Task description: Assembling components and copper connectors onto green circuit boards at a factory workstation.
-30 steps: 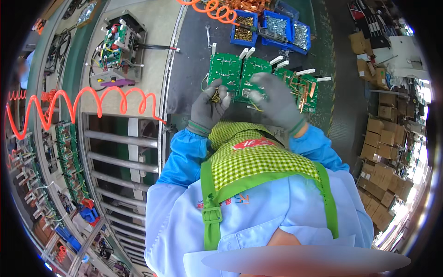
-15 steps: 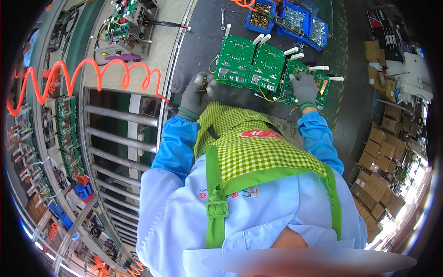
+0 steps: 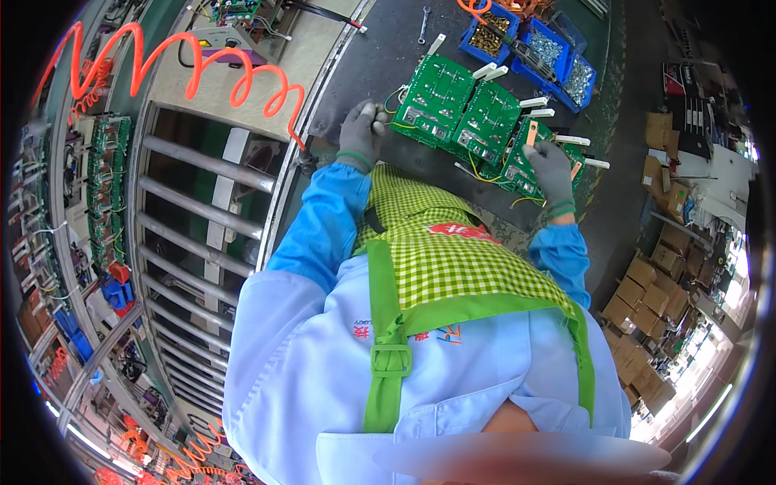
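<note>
Three green circuit boards with white upright posts lie side by side on the dark bench: a left board (image 3: 432, 99), a middle board (image 3: 487, 125) and a right board (image 3: 517, 171). My left hand (image 3: 362, 133), in a grey glove, is beside the left board's near-left corner, its fingers curled together; what they hold is too small to make out. Over the right board is my gloved right hand (image 3: 551, 171), its fingertips closed at the lower end of a flat copper strip (image 3: 531, 133). A second copper strip (image 3: 576, 170) shows beside that hand. Yellow wires hang from the boards' near edges.
Blue bins with brass parts (image 3: 487, 39) and silver fasteners (image 3: 578, 83) stand behind the boards, with a power screwdriver (image 3: 533, 63) across them. A wrench (image 3: 423, 24) lies farther left. An orange coiled hose (image 3: 242, 69) hangs at left above metal rollers (image 3: 206, 206).
The view has shifted. My right hand has drawn back over the right board, and a copper strip now stands out at its fingertips. My left hand stays curled; the brassy bits seen in it are hidden.
</note>
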Available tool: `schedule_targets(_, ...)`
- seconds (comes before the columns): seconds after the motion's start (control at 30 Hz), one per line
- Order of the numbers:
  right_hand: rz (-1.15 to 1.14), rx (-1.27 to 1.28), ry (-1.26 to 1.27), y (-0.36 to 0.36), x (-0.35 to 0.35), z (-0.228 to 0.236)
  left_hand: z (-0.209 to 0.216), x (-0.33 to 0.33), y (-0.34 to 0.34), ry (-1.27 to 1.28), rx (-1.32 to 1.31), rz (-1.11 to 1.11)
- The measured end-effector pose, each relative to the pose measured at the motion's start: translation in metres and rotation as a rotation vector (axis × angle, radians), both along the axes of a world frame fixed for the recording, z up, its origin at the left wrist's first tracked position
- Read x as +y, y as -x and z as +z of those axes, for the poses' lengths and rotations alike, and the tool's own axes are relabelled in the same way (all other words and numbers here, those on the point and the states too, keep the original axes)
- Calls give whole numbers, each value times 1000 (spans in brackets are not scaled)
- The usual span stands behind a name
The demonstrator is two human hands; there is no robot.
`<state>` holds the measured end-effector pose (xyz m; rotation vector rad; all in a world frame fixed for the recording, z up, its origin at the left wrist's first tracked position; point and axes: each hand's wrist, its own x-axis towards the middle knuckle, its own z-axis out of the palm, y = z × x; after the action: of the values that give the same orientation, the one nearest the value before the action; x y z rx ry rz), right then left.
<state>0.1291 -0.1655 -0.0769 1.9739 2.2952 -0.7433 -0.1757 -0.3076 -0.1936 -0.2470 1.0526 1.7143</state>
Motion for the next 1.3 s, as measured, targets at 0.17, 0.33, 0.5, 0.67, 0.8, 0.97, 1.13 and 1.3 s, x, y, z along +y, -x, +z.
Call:
schedule_targets(0.17,506,475,-127,66,-61,36,-33,10,-5,102,-143,-447)
schedule_targets(0.33,317,613,111,91,-80,2,-40,5,-19,-82,-446,-421)
schedule_targets(0.5,515,516,-24,103,-83,-27,-37,6,-21,-23,-489,-374)
schedule_targets(0.67,600,519,-27,119,-87,-31,-46,6,-21,-149,-389,-410)
schedule_targets(0.8,649,496,-68,125,-86,-38,-49,4,-23,-164,-427,-383)
schedule_targets(0.97,694,464,-49,131,-88,-44,-69,-2,-21,-377,-653,-361)
schedule_targets(1.13,782,428,-57,133,-88,-55,-54,-8,-17,-371,-713,-356)
schedule_targets(1.3,855,364,-73,138,-86,-61,-27,-5,-12,-209,-534,-417)
